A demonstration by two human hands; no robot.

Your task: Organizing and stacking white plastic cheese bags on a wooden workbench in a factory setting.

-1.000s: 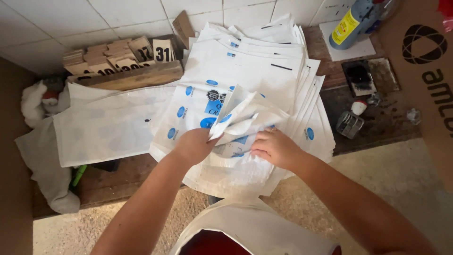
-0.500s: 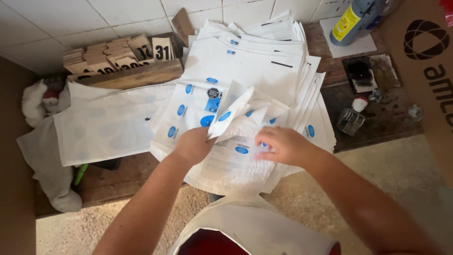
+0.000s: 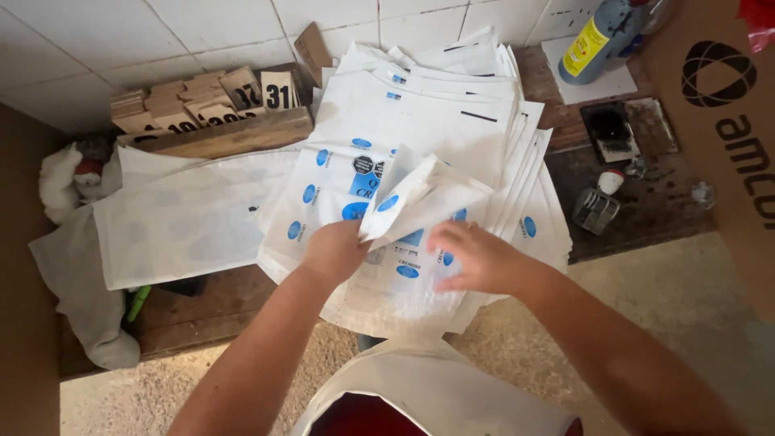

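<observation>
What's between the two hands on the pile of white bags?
In the head view, the folded white bag rises between the left hand and the right hand; beneath it lies the stack of white bags with blue spots.

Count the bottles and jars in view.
2. A blue spray bottle with a yellow label stands at the top right; a small clear glass jar with a white cap lies on the dark shelf below it. Others may be hidden.

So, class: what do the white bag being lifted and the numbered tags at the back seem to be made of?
The bag held by the left hand looks like matte white paper, possibly coated: it creases sharply and carries blue printed dots. The numbered tags look like unfinished wood or thick card: pale tan, flat and stiff.
</observation>
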